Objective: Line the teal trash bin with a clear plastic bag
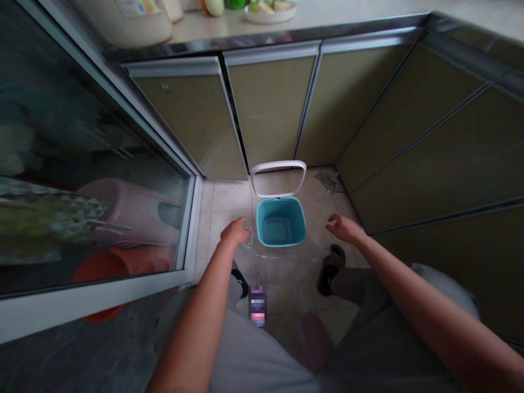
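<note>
A turquoise bin (281, 240) stands on the tiled floor between my hands, its inside showing bare. Its pale pink rim frame (279, 195) is tipped up at the back. To the left of the bin, my left hand (236, 231) is closed with clear plastic at its fingertips. My right hand (346, 228), fingers curled in a pinch, is apart from the bin on its right. A thin clear plastic bag (286, 261) stretches faintly between the hands, in front of the bin; its edges are hard to make out.
Cabinet doors (270, 109) close off the back and right. Above them, a counter holds a plate of cut food (270, 12) and a large jar (126, 22). A framed glass door (192, 218) is at left, with an orange bucket (106, 267) behind it. My feet (331, 270) flank a pixelated patch.
</note>
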Motion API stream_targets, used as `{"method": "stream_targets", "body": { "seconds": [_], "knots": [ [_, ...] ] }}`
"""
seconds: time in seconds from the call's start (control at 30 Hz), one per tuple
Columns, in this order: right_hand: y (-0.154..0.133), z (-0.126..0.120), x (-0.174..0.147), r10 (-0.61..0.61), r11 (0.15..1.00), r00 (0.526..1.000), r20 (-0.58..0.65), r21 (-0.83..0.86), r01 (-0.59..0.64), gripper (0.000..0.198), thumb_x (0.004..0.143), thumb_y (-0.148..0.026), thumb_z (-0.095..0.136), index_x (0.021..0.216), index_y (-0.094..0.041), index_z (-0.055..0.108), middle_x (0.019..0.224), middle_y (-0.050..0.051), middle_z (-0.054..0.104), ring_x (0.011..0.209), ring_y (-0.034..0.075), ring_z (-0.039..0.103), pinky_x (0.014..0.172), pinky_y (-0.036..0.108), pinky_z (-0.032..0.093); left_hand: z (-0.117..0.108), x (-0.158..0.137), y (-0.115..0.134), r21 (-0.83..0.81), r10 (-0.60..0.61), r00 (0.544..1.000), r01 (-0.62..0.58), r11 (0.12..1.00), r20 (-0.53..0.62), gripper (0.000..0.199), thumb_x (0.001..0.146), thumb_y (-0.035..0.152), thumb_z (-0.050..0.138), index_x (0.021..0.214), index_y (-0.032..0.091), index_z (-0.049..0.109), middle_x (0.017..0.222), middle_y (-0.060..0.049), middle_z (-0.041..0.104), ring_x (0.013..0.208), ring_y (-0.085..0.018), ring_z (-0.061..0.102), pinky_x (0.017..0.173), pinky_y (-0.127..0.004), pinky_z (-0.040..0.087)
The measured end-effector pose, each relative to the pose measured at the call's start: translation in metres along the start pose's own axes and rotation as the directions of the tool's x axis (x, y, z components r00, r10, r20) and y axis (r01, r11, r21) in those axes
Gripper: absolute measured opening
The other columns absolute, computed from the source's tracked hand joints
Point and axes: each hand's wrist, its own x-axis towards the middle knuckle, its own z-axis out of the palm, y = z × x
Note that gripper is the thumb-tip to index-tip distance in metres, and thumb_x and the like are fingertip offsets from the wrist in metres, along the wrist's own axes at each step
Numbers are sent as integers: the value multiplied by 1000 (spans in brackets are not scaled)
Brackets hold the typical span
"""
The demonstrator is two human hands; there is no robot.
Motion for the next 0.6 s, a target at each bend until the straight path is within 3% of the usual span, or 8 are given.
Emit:
{"method": "stream_targets", "body": {
  "seconds": [0.17,0.3,0.4,0.5,0.6],
  "knots": [
    [-15,-19,8,-93,982,976,-197,142,122,38,88,-35,61,121,-18,66,110,12,72,98,25,67,83,33,49,-10,2,18,-98,25,1000,-26,995,-11,51,74,36,83,123,25,72,112,-13,77,106,-33,68,85,-35,42],
    [-54,-60,45,-132,953,928,-347,213,215,41,87,-32,62,125,-16,66,118,14,70,106,26,66,94,36,51,-20,0,27,-107,72,997,-69,992,22,56,75,37,81,129,24,70,112,-14,77,109,-33,68,88,-36,43],
    [-91,-96,84,-197,934,873,-446,184,306,52,84,-28,63,135,-18,61,130,15,66,117,29,63,102,41,51,-26,-4,30,5,85,995,-85,996,56,56,82,42,75,135,27,65,120,-11,76,110,-29,68,89,-34,45],
    [-122,-120,113,-309,923,857,-412,86,375,69,78,-18,65,146,-17,54,140,15,62,126,30,60,108,42,49,-31,-7,30,100,94,993,-101,990,68,55,89,45,66,141,28,61,129,-10,73,113,-26,69,89,-32,47],
    [-137,-129,122,-388,919,881,-270,-35,394,65,75,-12,65,140,-16,61,132,14,68,119,30,64,103,38,51,-35,-7,28,112,109,992,-116,987,70,56,90,46,65,142,27,59,136,-12,69,116,-27,68,89,-31,47]
  ]
}}
